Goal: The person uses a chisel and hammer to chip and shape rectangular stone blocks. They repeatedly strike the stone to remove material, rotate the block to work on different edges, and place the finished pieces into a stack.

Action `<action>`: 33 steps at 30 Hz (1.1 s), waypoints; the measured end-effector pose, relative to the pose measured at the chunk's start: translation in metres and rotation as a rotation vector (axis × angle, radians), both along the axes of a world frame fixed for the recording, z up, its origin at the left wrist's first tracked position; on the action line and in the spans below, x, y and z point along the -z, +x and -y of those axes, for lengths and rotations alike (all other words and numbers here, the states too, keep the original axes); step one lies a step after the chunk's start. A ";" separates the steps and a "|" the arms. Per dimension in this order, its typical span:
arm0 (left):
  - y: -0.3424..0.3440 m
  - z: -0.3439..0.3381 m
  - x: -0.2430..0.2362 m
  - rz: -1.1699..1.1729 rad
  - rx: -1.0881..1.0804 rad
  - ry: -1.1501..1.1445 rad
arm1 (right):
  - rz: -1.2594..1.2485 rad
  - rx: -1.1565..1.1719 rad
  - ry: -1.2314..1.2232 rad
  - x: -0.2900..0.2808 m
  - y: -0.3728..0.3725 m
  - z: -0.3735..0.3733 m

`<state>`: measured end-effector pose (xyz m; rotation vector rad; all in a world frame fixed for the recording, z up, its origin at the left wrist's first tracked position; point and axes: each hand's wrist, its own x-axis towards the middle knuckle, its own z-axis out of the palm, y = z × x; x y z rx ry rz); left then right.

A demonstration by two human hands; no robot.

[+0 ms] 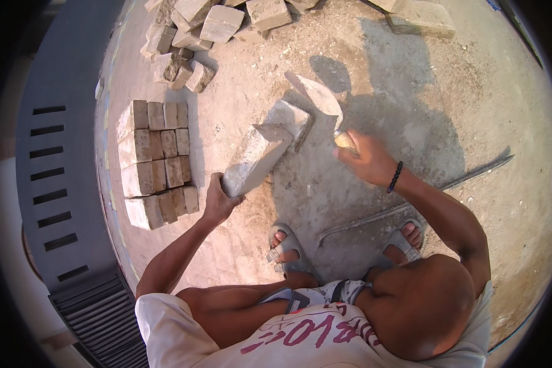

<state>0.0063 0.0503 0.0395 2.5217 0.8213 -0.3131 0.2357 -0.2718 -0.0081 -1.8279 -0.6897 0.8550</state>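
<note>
- The left hand [218, 199] grips the near end of a long stone block [254, 158], tilted on the sandy ground [411, 110].
- The right hand [367, 161] clenches a trowel [316, 95] just right of the block's far end.
- Stacked bricks [156, 161] sit left of the block.

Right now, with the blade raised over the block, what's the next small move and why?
Probably bring the trowel down onto the block's raised far end. The right hand has a grip on its handle, blade lifted above that end, while the left hand steadies the near end, well away from the blade.
</note>
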 end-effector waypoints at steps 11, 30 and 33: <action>0.005 0.012 0.036 0.025 0.026 -0.160 | 0.050 -0.260 -0.123 0.006 -0.033 -0.030; 0.040 0.029 0.038 0.188 0.093 0.000 | 0.056 -0.303 -0.322 0.022 -0.027 -0.032; 0.055 0.014 0.008 0.071 0.014 -0.194 | 0.000 -0.305 -0.238 0.002 -0.006 -0.029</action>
